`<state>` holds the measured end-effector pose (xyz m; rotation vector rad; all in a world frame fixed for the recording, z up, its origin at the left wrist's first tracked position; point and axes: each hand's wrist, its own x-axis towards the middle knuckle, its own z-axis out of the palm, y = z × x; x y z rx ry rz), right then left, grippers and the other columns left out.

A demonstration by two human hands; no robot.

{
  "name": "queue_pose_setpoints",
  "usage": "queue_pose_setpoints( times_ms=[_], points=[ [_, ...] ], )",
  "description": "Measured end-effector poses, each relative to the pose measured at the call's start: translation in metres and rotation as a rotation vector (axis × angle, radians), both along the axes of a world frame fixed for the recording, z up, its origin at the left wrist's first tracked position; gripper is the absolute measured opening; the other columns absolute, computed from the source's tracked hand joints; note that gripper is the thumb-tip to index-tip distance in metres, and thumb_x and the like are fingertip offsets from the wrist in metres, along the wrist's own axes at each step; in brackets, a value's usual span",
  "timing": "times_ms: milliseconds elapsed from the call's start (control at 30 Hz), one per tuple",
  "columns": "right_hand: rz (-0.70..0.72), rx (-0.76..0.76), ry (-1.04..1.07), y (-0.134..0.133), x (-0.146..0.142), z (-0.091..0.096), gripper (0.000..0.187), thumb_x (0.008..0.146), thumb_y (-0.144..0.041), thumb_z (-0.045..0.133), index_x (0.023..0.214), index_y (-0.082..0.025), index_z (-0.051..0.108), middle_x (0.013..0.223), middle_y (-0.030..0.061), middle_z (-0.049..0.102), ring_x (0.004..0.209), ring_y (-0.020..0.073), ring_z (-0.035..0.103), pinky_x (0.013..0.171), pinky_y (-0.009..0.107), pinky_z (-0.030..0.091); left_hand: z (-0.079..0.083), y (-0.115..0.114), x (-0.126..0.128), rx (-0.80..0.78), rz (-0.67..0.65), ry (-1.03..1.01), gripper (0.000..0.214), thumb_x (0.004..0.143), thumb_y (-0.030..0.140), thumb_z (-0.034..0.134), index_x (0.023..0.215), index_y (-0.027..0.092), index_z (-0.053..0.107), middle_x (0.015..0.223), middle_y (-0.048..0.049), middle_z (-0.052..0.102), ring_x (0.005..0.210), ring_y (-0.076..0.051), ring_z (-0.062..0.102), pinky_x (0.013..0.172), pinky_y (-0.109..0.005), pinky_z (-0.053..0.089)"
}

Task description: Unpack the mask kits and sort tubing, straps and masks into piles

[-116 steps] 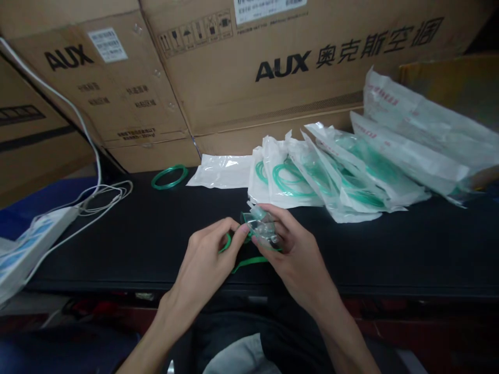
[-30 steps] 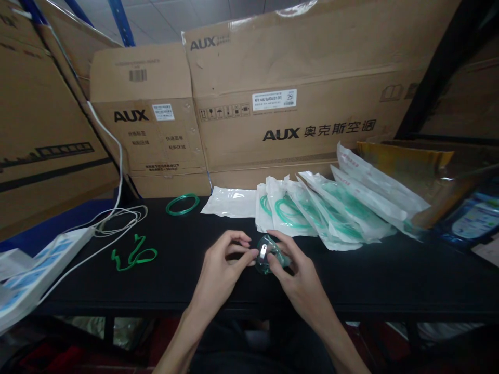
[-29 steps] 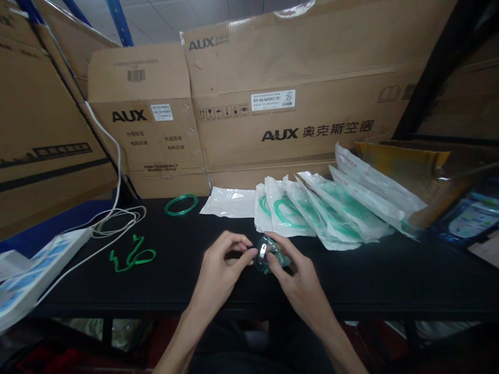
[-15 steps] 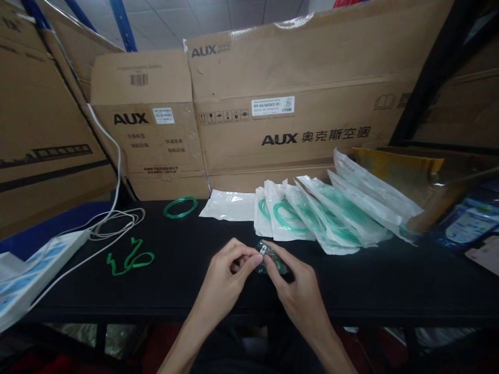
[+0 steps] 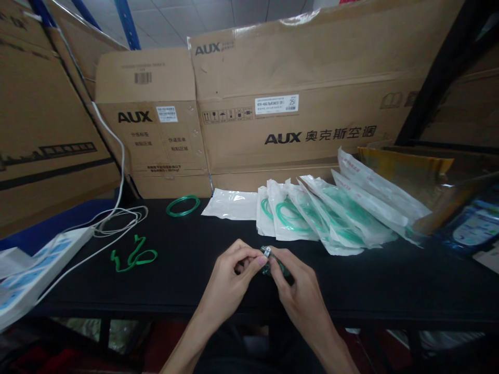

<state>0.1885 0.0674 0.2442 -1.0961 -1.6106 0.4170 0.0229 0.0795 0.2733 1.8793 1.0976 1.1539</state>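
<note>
Both my hands meet over the black table around a small see-through green oxygen mask (image 5: 266, 269), mostly hidden by my fingers. My left hand (image 5: 237, 267) pinches a small silver metal nose clip (image 5: 267, 251) between thumb and fingertips at the mask's top edge. My right hand (image 5: 294, 272) is closed around the mask's right side, its thumb near the clip. To the left lies a loose green elastic strap (image 5: 134, 255). Farther back rests a coil of green tubing (image 5: 183, 206).
Several clear-fronted white packets (image 5: 294, 213) with green tubing lean in a row behind my hands, beside a flat white pouch (image 5: 230, 204). A power strip (image 5: 47, 275) and white cable (image 5: 120, 223) lie at left. Cardboard boxes (image 5: 234, 150) wall the back of the black table (image 5: 175, 291).
The view has shifted slightly, so the background sits a little farther right. My hands keep their hold, and the metal clip looks turned and partly more covered by my fingers.
</note>
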Motion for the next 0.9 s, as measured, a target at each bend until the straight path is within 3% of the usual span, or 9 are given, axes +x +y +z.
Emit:
queue_pose_setpoints(
  times_ms=[133,233,300,367,467,567,700,800,900],
  points=[
    [-0.042,-0.060,0.039,0.001,0.001,-0.001,0.028,0.098,-0.030,0.052,0.112,-0.019,0.073,0.113,0.0113,0.077,0.105,0.0263,0.071,0.096,0.037,0.054,-0.001,0.001,0.000,0.026,-0.050,0.071,0.023,0.099,0.039,0.062,0.093,0.021,0.074,0.086,-0.0009,0.060,0.075,-0.014,0.055,0.066,-0.025,0.041],
    [0.029,-0.142,0.050,0.000,0.004,0.003,0.032,0.100,-0.035,0.050,0.113,-0.018,0.073,0.113,0.0110,0.077,0.100,0.0245,0.073,0.090,0.032,0.056,0.000,0.001,-0.002,0.098,0.012,0.133,0.018,0.097,0.038,0.066,0.101,0.021,0.072,0.098,-0.0024,0.063,0.077,-0.014,0.057,0.066,-0.025,0.045],
    [0.088,-0.178,0.056,0.001,0.007,0.003,0.034,0.100,-0.040,0.050,0.113,-0.019,0.073,0.113,0.0104,0.077,0.100,0.0243,0.073,0.088,0.030,0.057,0.003,0.000,-0.006,0.189,0.006,0.165,0.024,0.096,0.033,0.067,0.118,0.024,0.067,0.116,-0.0045,0.065,0.094,-0.017,0.061,0.079,-0.026,0.049],
    [0.137,-0.202,0.067,0.002,0.011,0.001,0.035,0.098,-0.044,0.053,0.111,-0.019,0.074,0.112,0.0100,0.077,0.104,0.0256,0.072,0.089,0.029,0.057,0.008,-0.001,-0.012,0.288,-0.092,0.225,0.032,0.098,0.027,0.065,0.130,0.028,0.064,0.130,-0.0036,0.066,0.114,-0.019,0.060,0.097,-0.029,0.046],
    [0.181,-0.243,0.094,0.007,0.014,-0.004,0.035,0.095,-0.049,0.058,0.108,-0.021,0.073,0.111,0.0095,0.077,0.108,0.0268,0.071,0.090,0.028,0.057,0.016,-0.003,-0.021,0.375,-0.177,0.331,0.035,0.094,0.030,0.069,0.129,0.030,0.066,0.130,-0.0004,0.071,0.123,-0.020,0.058,0.106,-0.033,0.041],
    [0.209,-0.297,0.133,0.008,0.014,-0.003,0.035,0.093,-0.053,0.059,0.107,-0.022,0.069,0.098,0.0072,0.077,0.092,0.0238,0.074,0.079,0.026,0.059,0.021,-0.005,-0.025,0.394,-0.156,0.381,0.041,0.087,0.037,0.077,0.126,0.029,0.068,0.127,-0.0006,0.073,0.120,-0.022,0.061,0.104,-0.034,0.041],
    [0.275,-0.335,0.125,0.006,0.015,0.001,0.033,0.094,-0.054,0.058,0.095,-0.023,0.068,0.075,0.0019,0.072,0.068,0.0180,0.069,0.061,0.021,0.057,0.019,-0.003,-0.027,0.361,-0.169,0.359,0.034,0.089,0.037,0.075,0.122,0.028,0.072,0.119,-0.0005,0.076,0.110,-0.019,0.066,0.100,-0.034,0.043],
    [0.302,-0.309,0.148,0.007,0.015,-0.001,0.031,0.087,-0.051,0.070,0.099,-0.023,0.073,0.092,0.0055,0.077,0.084,0.0218,0.075,0.073,0.022,0.061,0.015,0.001,-0.032,0.322,-0.153,0.277,0.033,0.089,0.036,0.075,0.121,0.027,0.074,0.115,-0.0028,0.078,0.106,-0.020,0.068,0.098,-0.034,0.047],
    [0.346,-0.319,0.178,0.010,0.014,-0.008,0.041,0.080,-0.045,0.078,0.114,-0.023,0.073,0.113,0.0094,0.077,0.102,0.0267,0.075,0.088,0.029,0.062,0.013,0.004,-0.039,0.292,-0.125,0.225,0.034,0.087,0.034,0.077,0.120,0.026,0.075,0.112,-0.0035,0.079,0.104,-0.020,0.069,0.096,-0.033,0.050]
  ],
)
